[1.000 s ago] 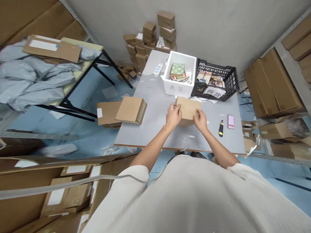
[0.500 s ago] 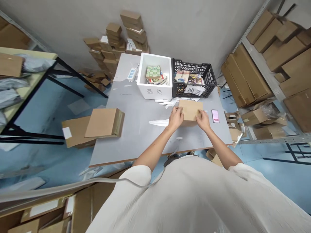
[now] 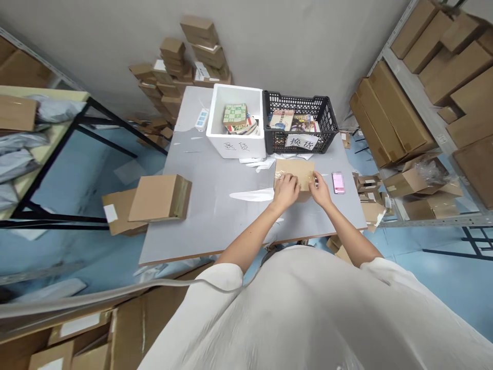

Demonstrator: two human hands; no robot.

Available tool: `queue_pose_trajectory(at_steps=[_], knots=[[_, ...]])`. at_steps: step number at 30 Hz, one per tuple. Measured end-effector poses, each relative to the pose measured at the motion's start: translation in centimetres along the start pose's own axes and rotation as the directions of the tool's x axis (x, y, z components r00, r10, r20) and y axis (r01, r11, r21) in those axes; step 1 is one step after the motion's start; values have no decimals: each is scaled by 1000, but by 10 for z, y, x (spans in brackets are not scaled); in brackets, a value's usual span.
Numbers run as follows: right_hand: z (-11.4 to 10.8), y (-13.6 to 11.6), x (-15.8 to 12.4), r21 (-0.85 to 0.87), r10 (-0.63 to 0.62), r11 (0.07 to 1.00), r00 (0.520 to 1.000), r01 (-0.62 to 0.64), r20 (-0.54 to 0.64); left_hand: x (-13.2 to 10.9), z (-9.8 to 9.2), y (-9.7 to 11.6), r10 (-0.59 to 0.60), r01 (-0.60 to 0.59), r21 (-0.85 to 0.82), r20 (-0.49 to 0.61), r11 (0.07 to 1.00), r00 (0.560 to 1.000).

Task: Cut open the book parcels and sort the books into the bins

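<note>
Two hands on one cardboard box, lying flat on the grey table, right of its middle.
- Left hand: grip closed over the box's near-left corner, fingers bent on the lid.
- Right hand: grip pinched together on the near-right corner.
- White foam box: at 11 o'clock from the cardboard box, holding books.
- Black crate: at 12 o'clock, just beside the foam box, with a paper label.
- Pink phone: at 3 o'clock, near the right hand.
- Flat cartons: at 9 o'clock, overhanging the table's left edge.
</note>
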State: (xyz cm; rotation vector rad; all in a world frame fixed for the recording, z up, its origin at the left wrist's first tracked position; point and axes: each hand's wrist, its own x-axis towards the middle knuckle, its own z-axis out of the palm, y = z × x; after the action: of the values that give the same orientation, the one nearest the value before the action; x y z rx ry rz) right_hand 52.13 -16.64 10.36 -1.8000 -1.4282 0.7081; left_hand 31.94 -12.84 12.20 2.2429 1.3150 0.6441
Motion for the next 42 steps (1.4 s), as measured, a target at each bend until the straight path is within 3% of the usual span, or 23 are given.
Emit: queue_pose_trajectory(at_steps=[4,8,12,19,22,28,32,37,42], knots=[[13,-22,5,130,-68,990,995,58,75,-2,-10,0,37,-37,-27,-36,999,999],[41,-41,14,226,-182,964,964,137,193,-9,-29,-14,33,-35,-18,-65,999,997],[71,-33,17,191,-154,975,965,114,210,-21,-53,-48,-75,74,-7,-138,997,988],[107,4,7,-98,45,994,996,-38,73,-49,-86,-121,-273,253,-114,-227,961,935],[123,5,6,-111,117,988,988,-106,96,-60,-91,-146,-336,300,-178,-230,937,913],[148,-7,2,-2,38,999,993,-38,109,-77,-89,-185,-495,410,-342,-216,846,842],[148,-14,-4,-3,40,999,994,-40,101,-86,-85,-195,-548,438,-403,-214,804,809],[127,-14,-3,-51,-6,999,999,8,39,-83,-72,-189,-530,402,-466,-182,788,828],[94,2,1,-131,18,991,999,-23,-34,-67,-45,-168,-505,387,-496,-126,777,854]])
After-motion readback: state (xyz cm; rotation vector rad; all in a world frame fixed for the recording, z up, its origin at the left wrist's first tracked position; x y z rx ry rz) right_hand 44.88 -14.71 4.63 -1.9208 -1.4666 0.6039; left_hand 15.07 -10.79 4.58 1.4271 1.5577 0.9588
